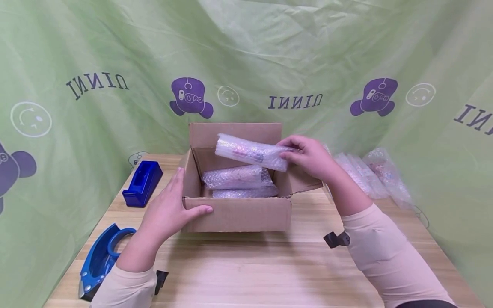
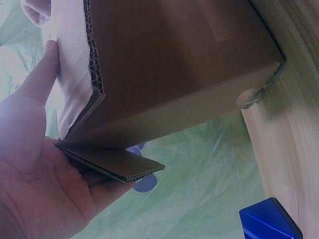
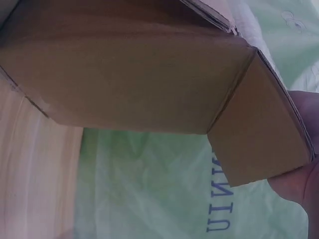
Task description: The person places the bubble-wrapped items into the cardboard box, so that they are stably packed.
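My right hand pinches the right end of a bubble-wrapped roll, tilted above the open cardboard box. Reddish and dark shapes show faintly through its wrap. Inside the box lie other bubble-wrapped rolls, side by side. My left hand rests against the box's near left corner, its thumb along the front and its straight fingers along the left side. In the left wrist view, that hand touches the cardboard flaps. The right wrist view shows the box's side flap covering much of the right hand.
A blue tape dispenser stands left of the box, and a blue handheld tape cutter lies nearer, partly behind the left forearm. More bubble-wrapped pieces lie at the table's right. A green curtain hangs around the wooden table.
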Demonstrator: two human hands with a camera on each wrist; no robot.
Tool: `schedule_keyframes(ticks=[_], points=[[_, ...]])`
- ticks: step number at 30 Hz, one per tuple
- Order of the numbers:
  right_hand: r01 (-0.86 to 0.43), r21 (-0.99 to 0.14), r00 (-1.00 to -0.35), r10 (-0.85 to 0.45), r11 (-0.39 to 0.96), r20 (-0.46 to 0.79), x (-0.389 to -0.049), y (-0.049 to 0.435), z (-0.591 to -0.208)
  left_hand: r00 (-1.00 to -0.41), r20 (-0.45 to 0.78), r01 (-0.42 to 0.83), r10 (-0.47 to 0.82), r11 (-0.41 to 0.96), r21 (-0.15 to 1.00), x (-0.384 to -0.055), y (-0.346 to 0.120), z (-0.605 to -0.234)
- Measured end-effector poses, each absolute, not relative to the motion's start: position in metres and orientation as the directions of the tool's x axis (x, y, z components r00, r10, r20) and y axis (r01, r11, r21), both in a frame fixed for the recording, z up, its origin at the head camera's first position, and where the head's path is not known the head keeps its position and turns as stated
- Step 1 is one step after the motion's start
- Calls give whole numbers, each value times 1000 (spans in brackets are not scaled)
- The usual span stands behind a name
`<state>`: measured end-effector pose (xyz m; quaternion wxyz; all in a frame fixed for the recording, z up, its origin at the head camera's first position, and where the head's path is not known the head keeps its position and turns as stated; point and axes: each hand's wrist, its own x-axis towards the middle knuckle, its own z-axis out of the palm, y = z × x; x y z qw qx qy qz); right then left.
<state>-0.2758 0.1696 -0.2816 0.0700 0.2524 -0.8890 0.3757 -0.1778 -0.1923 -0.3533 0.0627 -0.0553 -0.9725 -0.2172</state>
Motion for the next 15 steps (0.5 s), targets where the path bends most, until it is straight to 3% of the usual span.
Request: schedule_keyframes(ticks=[9,15], points=[[-568,-525,-819,-499,633,284,-274,163,-272,-985,151,139,82,899,415,-177,-192,-353],[-561,-516,-823,-505,647,262,-274,156,-261,-985,150,140,85,898,416,-178,-192,-353]])
